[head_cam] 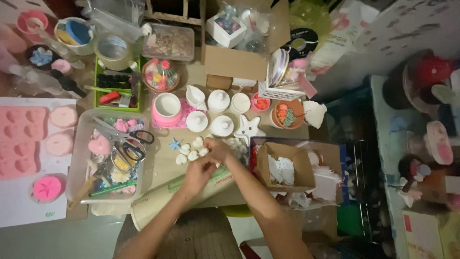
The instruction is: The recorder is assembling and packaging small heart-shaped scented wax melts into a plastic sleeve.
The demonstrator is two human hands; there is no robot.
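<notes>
My left hand [198,175] and my right hand [218,149] meet over the middle of a crowded craft table, fingers curled together just below a cluster of small white shell-shaped casts [190,150]. Whether either hand pinches a piece is hidden by the fingers. A small blue starfish piece [175,144] lies left of the shells. A white starfish cast [248,128] sits just above the right hand. Under my left forearm lies a long roll of pale paper [163,200].
A clear tray [84,144] with scissors [127,139] and pink pieces stands at left, beside pink silicone moulds [21,144]. White lidded jars [218,100] and a pink cup [167,109] stand behind. An open cardboard box [282,168] sits right; a larger box [235,60] is at the back.
</notes>
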